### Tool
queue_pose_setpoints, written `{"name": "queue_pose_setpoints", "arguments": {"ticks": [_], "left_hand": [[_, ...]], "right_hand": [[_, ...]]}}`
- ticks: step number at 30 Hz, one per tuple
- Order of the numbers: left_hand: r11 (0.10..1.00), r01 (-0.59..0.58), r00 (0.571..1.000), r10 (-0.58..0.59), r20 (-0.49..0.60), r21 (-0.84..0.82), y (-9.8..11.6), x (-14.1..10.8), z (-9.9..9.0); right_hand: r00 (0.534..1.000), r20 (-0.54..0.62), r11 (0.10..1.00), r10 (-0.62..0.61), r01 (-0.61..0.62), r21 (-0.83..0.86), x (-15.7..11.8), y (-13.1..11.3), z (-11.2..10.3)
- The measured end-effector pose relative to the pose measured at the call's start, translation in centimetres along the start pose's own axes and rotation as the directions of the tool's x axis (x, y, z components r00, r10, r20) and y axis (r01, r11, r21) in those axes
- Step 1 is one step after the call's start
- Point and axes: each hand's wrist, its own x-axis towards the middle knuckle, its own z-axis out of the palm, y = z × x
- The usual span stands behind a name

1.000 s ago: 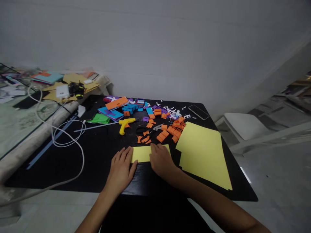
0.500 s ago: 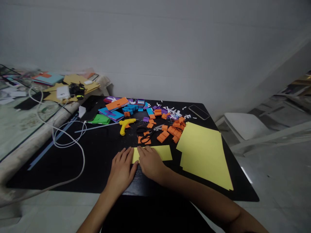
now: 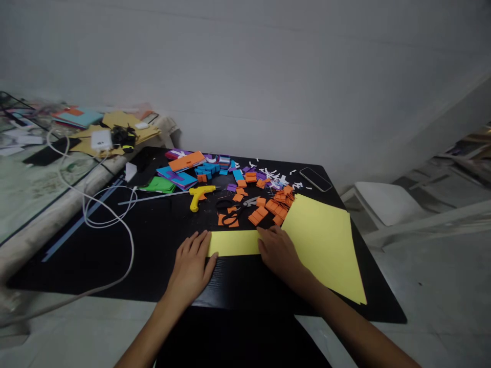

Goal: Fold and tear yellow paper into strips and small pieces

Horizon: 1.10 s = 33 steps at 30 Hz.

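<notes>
A folded strip of yellow paper (image 3: 233, 243) lies crosswise on the black table in front of me. My left hand (image 3: 191, 258) rests on its left end, palm down, fingers stretched out and thumb apart. At the right end, my right hand (image 3: 278, 250) has its fingers bent and pressed together on the paper, covering that end. Just beyond the strip are black-handled scissors (image 3: 230, 219) and several small folded orange paper pieces (image 3: 258, 215). A stack of yellow sheets (image 3: 326, 245) lies to the right, partly behind my right hand.
A yellow glue gun (image 3: 198, 196) and a white cable (image 3: 132, 245) lie to the left. Behind are green folded papers (image 3: 159, 185), blue pieces (image 3: 207, 170), white scraps (image 3: 283, 180) and a phone (image 3: 315, 179). A white chair (image 3: 379, 202) stands right of the table (image 3: 126, 271).
My right hand has slid rightward along the yellow strip, from near my left hand to the right end, uncovering the middle. My left hand stays on the left end.
</notes>
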Motion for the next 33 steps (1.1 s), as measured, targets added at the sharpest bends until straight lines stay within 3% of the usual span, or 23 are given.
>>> {"name": "queue_pose_setpoints", "arguments": {"ticks": [4,9,13,17,25,33], "left_hand": [[1.000,0.000,1.000,0.000,0.002,0.007,0.0,0.0,0.0],[1.000,-0.006,1.000,0.006,0.012,0.016,-0.1,0.0,0.0],[1.000,-0.007,1.000,0.007,0.025,0.014,-0.2,0.0,0.0],[1.000,0.000,0.999,0.000,0.034,0.006,-0.1,0.0,-0.1],[1.000,0.006,0.999,-0.006,0.032,0.009,0.1,0.1,-0.2],[1.000,0.003,0.999,-0.003,0.032,0.014,-0.1,0.0,-0.1]], "right_hand": [[0.998,-0.001,0.997,-0.069,0.069,-0.029,1.5,-1.4,-0.2],[0.980,0.078,0.983,-0.181,0.184,-0.027,4.0,-5.9,1.2],[0.977,0.110,0.983,-0.181,0.184,-0.018,5.9,-8.5,2.3],[0.979,0.148,0.989,-0.141,0.146,-0.020,6.7,-9.2,2.3],[0.977,0.212,0.999,0.032,-0.022,-0.049,6.1,-7.4,0.6],[0.933,0.245,0.964,0.264,-0.245,-0.104,3.9,-1.1,-1.3]]}}
